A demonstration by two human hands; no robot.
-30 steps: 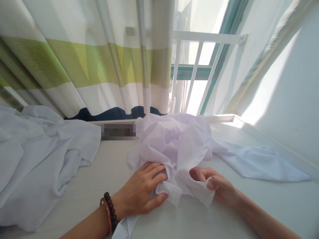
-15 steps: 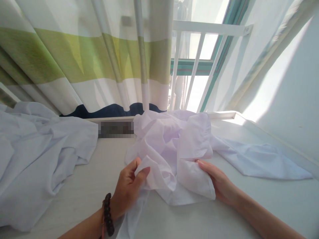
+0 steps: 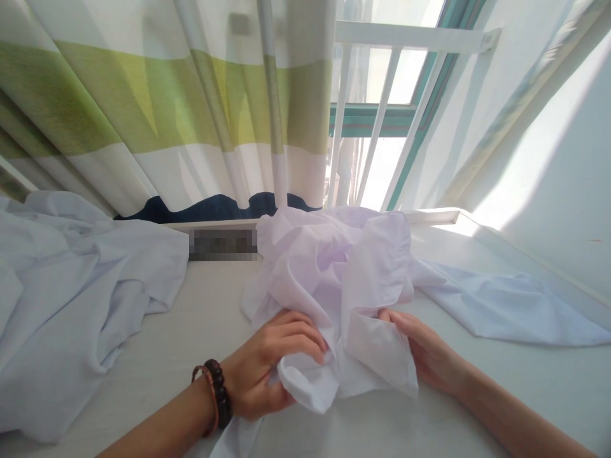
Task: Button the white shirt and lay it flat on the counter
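Note:
A crumpled white garment (image 3: 334,267) lies bunched in the middle of a white table (image 3: 200,337). My left hand (image 3: 272,362), with a dark bead bracelet at the wrist, is curled around a fold of its near edge, thumb under and fingers over the cloth. My right hand (image 3: 424,353) holds another fold of the same garment from the right, its fingers partly hidden behind the fabric. One long part of the garment (image 3: 506,305) trails flat to the right.
A second pile of white cloth (image 3: 71,299) covers the table's left side. Behind stand a green, white and navy striped curtain (image 3: 167,114), a white window guard rail (image 3: 382,121) and a white wall (image 3: 563,184) at right.
My left hand turned from a raised pinch to a fist curled over a lower fold near the table. My right hand stayed on its fold. The view tilted slightly.

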